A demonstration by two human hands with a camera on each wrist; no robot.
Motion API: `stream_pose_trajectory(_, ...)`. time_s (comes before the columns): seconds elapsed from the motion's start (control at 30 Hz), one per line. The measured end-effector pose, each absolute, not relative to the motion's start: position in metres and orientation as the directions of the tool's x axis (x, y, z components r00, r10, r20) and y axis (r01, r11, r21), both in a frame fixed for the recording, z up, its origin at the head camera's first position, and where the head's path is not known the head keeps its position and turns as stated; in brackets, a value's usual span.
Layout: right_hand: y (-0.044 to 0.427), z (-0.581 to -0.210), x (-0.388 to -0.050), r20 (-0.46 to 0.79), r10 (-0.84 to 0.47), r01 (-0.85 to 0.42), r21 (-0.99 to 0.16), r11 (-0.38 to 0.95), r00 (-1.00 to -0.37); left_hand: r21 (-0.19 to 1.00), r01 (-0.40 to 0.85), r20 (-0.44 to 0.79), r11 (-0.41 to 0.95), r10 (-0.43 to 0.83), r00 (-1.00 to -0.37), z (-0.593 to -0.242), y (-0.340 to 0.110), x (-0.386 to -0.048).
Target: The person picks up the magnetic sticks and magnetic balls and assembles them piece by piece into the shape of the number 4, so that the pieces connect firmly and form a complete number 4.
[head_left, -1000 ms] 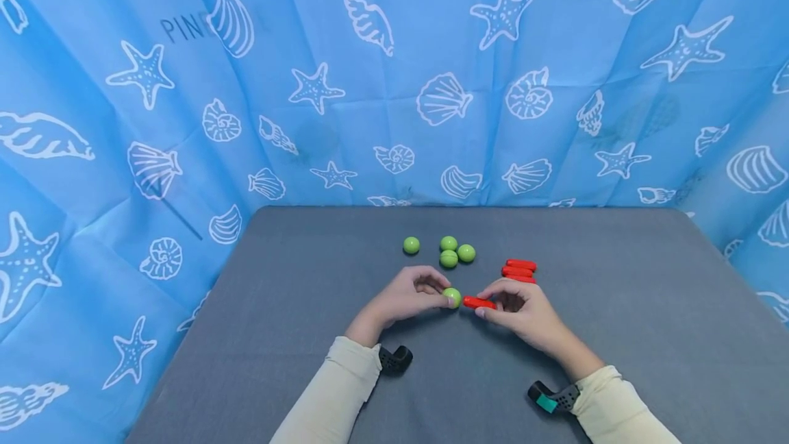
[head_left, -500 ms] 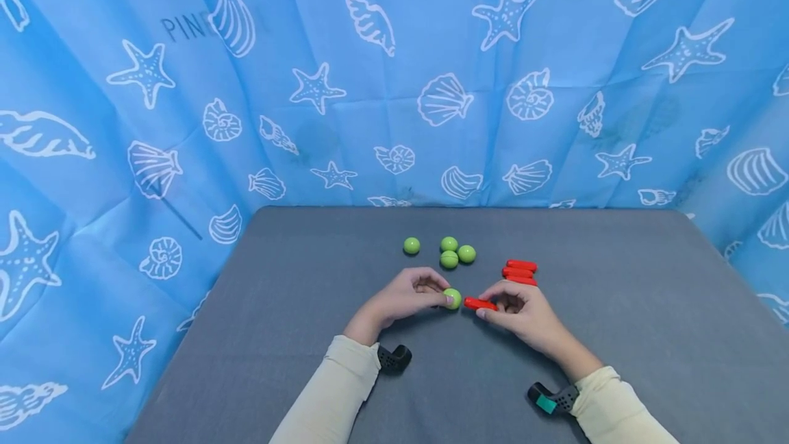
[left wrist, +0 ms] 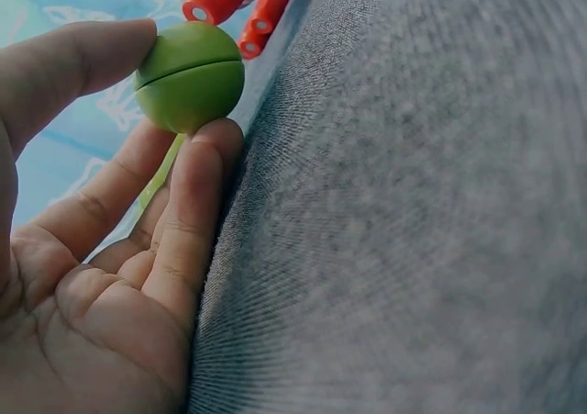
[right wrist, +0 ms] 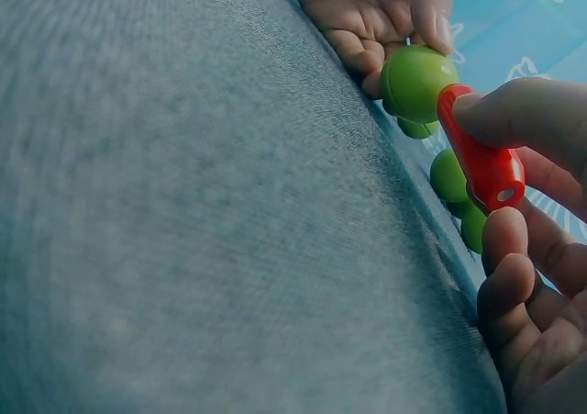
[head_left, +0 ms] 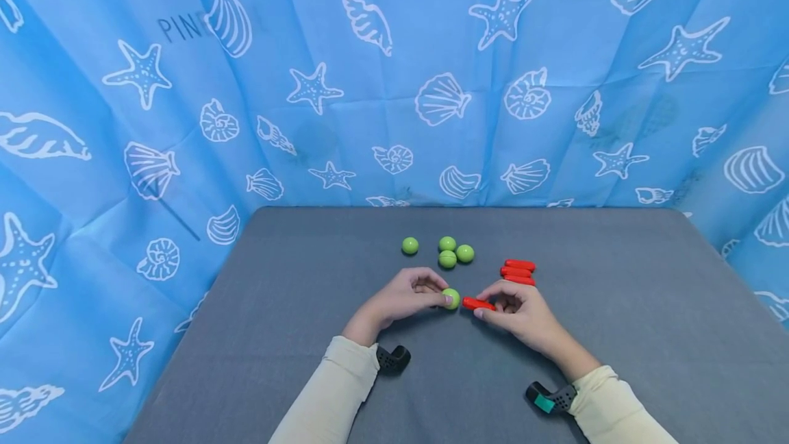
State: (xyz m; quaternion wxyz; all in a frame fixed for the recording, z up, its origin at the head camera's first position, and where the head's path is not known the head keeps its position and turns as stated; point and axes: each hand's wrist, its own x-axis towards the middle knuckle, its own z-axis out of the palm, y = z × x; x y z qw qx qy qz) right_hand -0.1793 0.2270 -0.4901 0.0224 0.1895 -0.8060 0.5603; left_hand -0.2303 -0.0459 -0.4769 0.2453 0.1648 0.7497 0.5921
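My left hand [head_left: 397,299] pinches a glossy green ball [head_left: 453,297] between thumb and fingertips, low over the table. In the left wrist view a dark seam runs around this ball [left wrist: 188,79]. My right hand [head_left: 525,315] grips a short red rod [head_left: 473,303] with thumb and fingers, one end pointing at the ball. A small hole shows in the rod's end in the right wrist view, where the red rod [right wrist: 484,162] overlaps the ball. From above, a narrow gap separates the two. Fingers hide the rod's right part.
Behind the hands stand a lone green ball [head_left: 409,246] and a cluster of three green balls [head_left: 465,253]. Three red rods [head_left: 518,271] lie side by side beyond my right hand. The grey cloth-covered table [head_left: 296,273] ends at a blue shell-print curtain [head_left: 370,122].
The whole head view has shifted very slightly. Both hands keep the same holds, with the ball and rod facing each other as before.
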Motion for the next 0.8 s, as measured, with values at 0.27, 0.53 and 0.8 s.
stream_pose_trajectory(0.27,0.2274,-0.4909,-0.1789,0.265,-0.287,-0.348,-0.890,0.293,-0.920,0.968,-0.049,-0.177,0.244,0.536,-0.826,-0.4772,-0.0455,-0.2304)
stream_pose_trajectory(0.53,0.2278,-0.4911,-0.1785,0.268,-0.296,-0.355,-0.887,0.296,-0.917,0.965,-0.053,-0.186,0.257,0.528,-0.829,-0.4766,-0.0442,-0.2296)
stream_pose_trajectory(0.8,0.2273,-0.4909,-0.1792,0.263,-0.294,-0.349,-0.889,0.298,-0.919,0.964,-0.040,-0.178,0.263,0.528,-0.830,-0.4753,-0.0441,-0.2291)
